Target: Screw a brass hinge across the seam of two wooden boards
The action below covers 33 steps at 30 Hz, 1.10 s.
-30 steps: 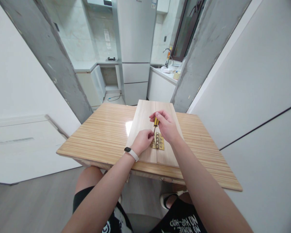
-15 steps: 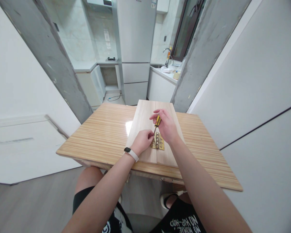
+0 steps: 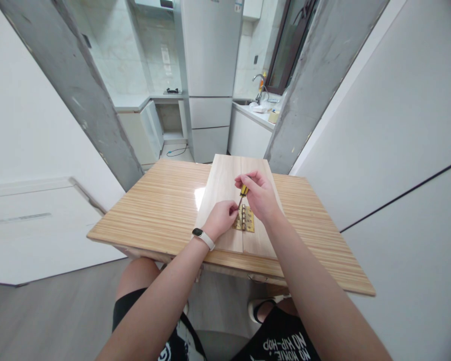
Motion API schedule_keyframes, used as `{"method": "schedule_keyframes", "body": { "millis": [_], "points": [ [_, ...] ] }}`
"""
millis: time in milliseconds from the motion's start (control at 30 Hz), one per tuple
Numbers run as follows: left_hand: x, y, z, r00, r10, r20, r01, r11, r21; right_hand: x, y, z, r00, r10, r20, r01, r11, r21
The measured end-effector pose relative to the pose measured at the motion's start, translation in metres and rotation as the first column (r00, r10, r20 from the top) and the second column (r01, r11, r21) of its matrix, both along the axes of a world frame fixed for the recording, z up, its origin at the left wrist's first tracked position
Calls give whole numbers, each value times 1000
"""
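Two bare hands at work over a brass hinge (image 3: 245,219) on a pale wooden board (image 3: 221,185). Right hand (image 3: 259,196) curled shut around the yellow-and-black handle of a small screwdriver (image 3: 242,192), fingers (image 3: 248,179) wrapped over its top, shaft angled down and slightly left toward the hinge's near-left corner. Left hand (image 3: 221,219) just beside it, thumb and forefinger pinched together at the driver's tip, probably on a screw too small to make out; white-banded watch (image 3: 202,236) on that wrist.

Judged from the pose, a screw being started or driven into the hinge leaf. Best done with the shaft brought closer to upright over the hole, steady downward pressure from the palm, small turns from the fingertips, and the pinching fingers kept low and clear of the tip in case of a slip.

Hinge flat across the seam between the board's two halves, directly under the driver tip, touching or nearly touching the left fingertips, partly hidden by the right hand. Board lying lengthwise on a striped wood-grain worktop (image 3: 161,210). Beyond, a tall refrigerator (image 3: 210,75) and a sink tap (image 3: 261,85) in a tiled kitchen.
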State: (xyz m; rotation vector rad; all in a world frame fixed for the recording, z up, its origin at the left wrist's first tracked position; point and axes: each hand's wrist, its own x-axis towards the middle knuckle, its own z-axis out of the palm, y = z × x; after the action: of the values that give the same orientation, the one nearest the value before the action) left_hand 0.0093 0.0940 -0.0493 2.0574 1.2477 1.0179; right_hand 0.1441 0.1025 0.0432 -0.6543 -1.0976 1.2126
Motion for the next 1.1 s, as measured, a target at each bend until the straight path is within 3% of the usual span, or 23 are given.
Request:
{"method": "schedule_keyframes", "body": {
  "millis": [167,433,900,1100],
  "points": [
    [0,3,-4,1000,2,-5,-2,1000,8,0,1,1,997,-54,58,53,998,16],
    [0,2,-3,1000,2,-10,-2,1000,14,4,-3,7,991,97,95,-103,993,59],
    [1,2,-1,1000,-3,-5,3,1000,-7,1,4,2,995,-74,66,76,997,-27],
    [1,2,-2,1000,4,-11,-5,1000,-18,0,2,2,989,-44,141,39,998,39]
  ]
}}
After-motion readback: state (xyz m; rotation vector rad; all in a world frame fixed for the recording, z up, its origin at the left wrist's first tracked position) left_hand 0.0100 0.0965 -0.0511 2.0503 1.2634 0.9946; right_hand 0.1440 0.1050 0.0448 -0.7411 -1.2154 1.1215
